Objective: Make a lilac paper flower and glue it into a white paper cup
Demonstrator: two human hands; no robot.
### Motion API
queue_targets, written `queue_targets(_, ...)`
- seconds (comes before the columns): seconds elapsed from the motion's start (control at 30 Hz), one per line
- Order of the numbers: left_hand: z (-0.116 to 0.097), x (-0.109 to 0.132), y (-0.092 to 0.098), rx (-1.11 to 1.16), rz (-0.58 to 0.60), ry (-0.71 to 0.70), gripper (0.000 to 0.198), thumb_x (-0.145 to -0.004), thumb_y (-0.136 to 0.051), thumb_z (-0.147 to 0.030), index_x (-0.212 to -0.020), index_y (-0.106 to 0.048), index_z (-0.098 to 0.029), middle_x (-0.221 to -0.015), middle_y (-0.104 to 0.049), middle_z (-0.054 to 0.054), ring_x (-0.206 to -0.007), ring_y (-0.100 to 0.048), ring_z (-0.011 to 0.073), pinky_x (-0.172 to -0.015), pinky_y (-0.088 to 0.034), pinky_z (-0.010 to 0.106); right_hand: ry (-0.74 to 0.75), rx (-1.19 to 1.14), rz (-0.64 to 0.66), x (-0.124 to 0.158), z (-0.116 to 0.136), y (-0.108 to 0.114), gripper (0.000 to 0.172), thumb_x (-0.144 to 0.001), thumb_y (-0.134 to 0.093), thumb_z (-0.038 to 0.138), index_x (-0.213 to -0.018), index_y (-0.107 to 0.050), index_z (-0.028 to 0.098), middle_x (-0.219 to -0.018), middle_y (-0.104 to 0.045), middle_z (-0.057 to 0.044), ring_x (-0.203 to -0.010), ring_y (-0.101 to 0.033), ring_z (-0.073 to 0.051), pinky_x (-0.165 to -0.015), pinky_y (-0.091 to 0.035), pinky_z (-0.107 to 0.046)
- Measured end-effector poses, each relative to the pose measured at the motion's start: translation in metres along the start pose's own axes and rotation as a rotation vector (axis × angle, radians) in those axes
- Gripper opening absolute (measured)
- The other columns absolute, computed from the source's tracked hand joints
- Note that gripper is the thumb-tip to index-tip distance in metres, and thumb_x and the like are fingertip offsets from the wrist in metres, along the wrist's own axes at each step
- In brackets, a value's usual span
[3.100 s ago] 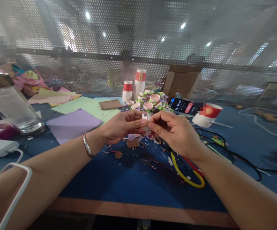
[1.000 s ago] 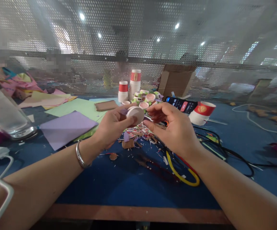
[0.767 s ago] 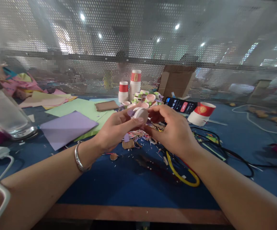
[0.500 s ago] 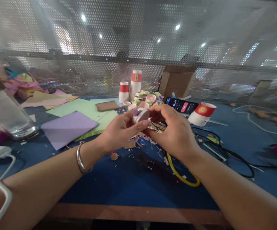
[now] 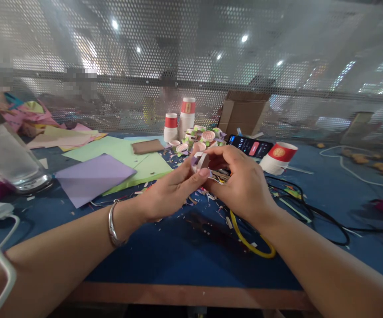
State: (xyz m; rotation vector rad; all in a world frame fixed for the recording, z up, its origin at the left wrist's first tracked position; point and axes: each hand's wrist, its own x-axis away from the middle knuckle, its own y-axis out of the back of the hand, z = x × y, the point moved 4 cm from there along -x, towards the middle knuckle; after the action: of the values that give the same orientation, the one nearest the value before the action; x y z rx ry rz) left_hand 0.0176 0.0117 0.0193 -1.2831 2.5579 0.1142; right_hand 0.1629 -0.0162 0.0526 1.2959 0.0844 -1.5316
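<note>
A small white and purple paper piece [image 5: 200, 161] is pinched between the thumb and fingers of my left hand [image 5: 169, 190]. Beside it on the right is my right hand [image 5: 244, 181], its fingers curled near the piece; whether they grip it is hidden. Just behind the hands lies a pile of small cut cup pieces [image 5: 207, 136] with green and purple paper. Paper scraps [image 5: 194, 194] are scattered on the blue table below the hands.
Purple paper [image 5: 95, 176] and green sheets [image 5: 95, 149] lie left, near a glass of water [image 5: 19, 154]. Behind stand stacked paper cups [image 5: 187, 119]. A phone [image 5: 251, 146], a tilted red-white cup [image 5: 279, 157], black cables and a yellow cable [image 5: 251, 247] are right.
My left hand has shifted slightly right, closer to my right hand, and the small piece has turned and moved right with it. My right hand has barely moved.
</note>
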Motion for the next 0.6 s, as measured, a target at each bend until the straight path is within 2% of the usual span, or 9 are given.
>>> queue_targets(0.13,-0.011,-0.004,0.011,0.046,0.155,-0.030,0.042,-0.095,-0.065,-0.033,-0.138,-0.063,-0.030,-0.134,-0.067,0.005,-0.128,-0.059,0.0241,-0.108,-0.046,0.036,-0.038,-0.113,0.032,0.000,-0.004,0.000,0.038,-0.080,-0.081,0.032,-0.111,-0.064,0.019,-0.106,-0.072,-0.009,-0.091,-0.071,-0.022,-0.085,-0.059,-0.038)
queue_targets(0.23,-0.016,-0.009,0.026,0.060,0.182,-0.027,0.046,-0.090,-0.071,-0.021,-0.135,-0.066,-0.029,-0.127,-0.072,0.006,-0.121,-0.064,0.0221,-0.106,-0.048,0.036,-0.047,-0.110,0.029,0.001,-0.006,0.000,0.043,-0.078,-0.084,0.037,-0.112,-0.065,0.019,-0.101,-0.073,-0.008,-0.090,-0.072,-0.022,-0.083,-0.059,-0.039)
queue_targets(0.33,-0.017,-0.014,0.034,0.076,0.229,-0.067,0.051,-0.085,-0.076,-0.016,-0.134,-0.066,-0.026,-0.122,-0.074,0.009,-0.114,-0.068,0.0223,-0.099,-0.052,0.036,-0.045,-0.108,0.020,0.001,-0.008,-0.002,0.046,-0.076,-0.085,0.041,-0.111,-0.066,0.018,-0.099,-0.073,-0.008,-0.090,-0.072,-0.023,-0.081,-0.059,-0.039)
queue_targets(0.47,-0.010,-0.015,0.036,0.058,0.211,-0.048,0.051,-0.088,-0.074,-0.020,-0.137,-0.064,-0.028,-0.115,-0.076,0.008,-0.107,-0.070,0.0203,-0.096,-0.055,0.037,-0.074,-0.188,0.039,0.002,-0.009,-0.003,0.046,-0.076,-0.085,0.042,-0.110,-0.066,0.017,-0.101,-0.073,-0.009,-0.088,-0.072,-0.022,-0.081,-0.060,-0.038)
queue_targets(0.6,-0.007,-0.013,0.035,0.057,0.155,-0.028,0.048,-0.088,-0.075,-0.026,-0.134,-0.066,-0.030,-0.120,-0.074,0.007,-0.106,-0.070,0.0209,-0.096,-0.057,0.039,-0.111,-0.297,0.065,0.000,-0.007,-0.003,0.042,-0.076,-0.085,0.041,-0.105,-0.066,0.017,-0.099,-0.073,-0.008,-0.085,-0.072,-0.021,-0.079,-0.060,-0.037)
